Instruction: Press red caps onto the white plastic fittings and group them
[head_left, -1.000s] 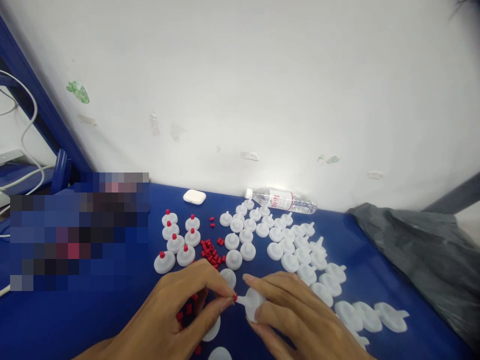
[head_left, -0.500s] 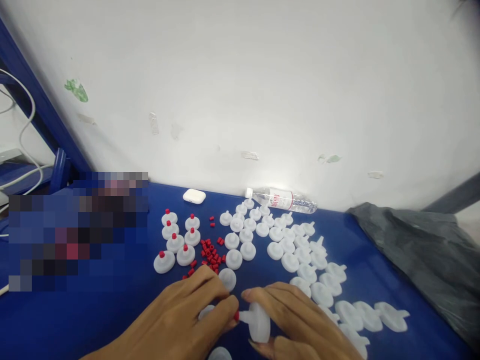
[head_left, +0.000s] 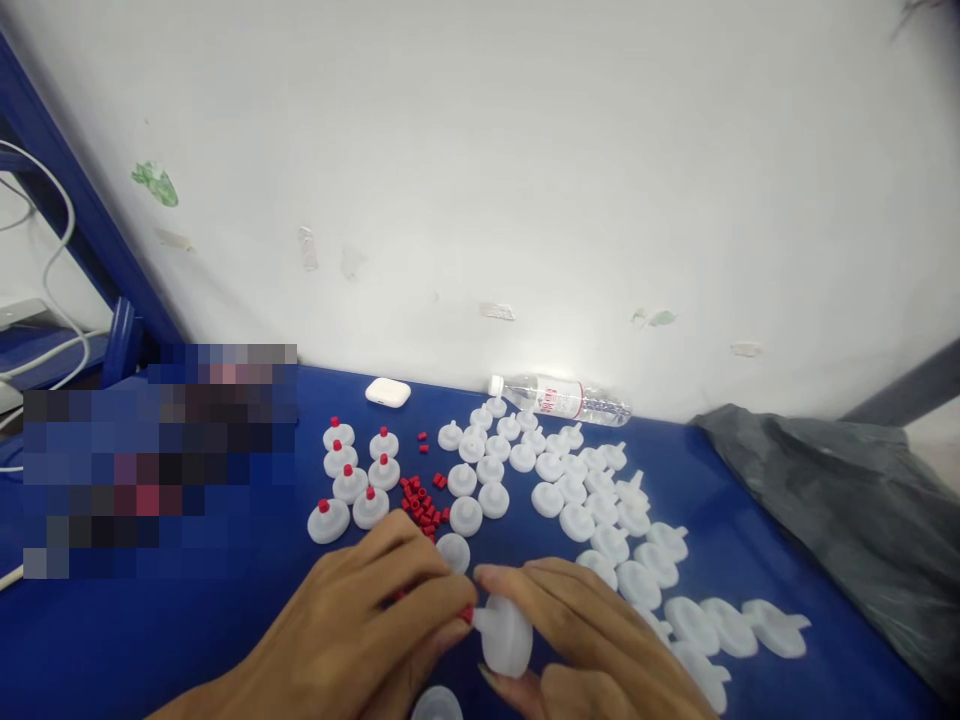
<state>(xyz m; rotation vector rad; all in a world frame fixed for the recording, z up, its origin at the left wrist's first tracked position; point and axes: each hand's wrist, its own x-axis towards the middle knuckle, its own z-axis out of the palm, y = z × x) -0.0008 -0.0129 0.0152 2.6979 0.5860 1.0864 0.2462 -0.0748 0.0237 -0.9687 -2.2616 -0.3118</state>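
A translucent white, round plastic disc with a narrow spout (head_left: pixel 507 642) is held between two bare hands over a blue counter (head_left: pixel 225 655), its spout pointing into the left grip. The right hand (head_left: pixel 600 640) is clamped on the disc's rim, fingers above and thumb below. The left hand (head_left: pixel 360 625) has its fingertips together on a small red plastic cap (head_left: pixel 466 614) at the spout's end; how far the cap is seated is hidden. The disc looks light and fairly stiff, its smooth shell likely to turn under a loose pinch, the thin spout probably the first part to bend. The broad rim offers the surest hold; the cap is best taken by its sides, in line with the spout. Just beyond the left grip lie loose red caps (head_left: pixel 417 502), with red-capped white discs (head_left: pixel 328 522) farther to its left. Uncapped white discs (head_left: pixel 577 521) spread beyond the right grip, a clear plastic bottle (head_left: pixel 559 398) lying on its side behind them.
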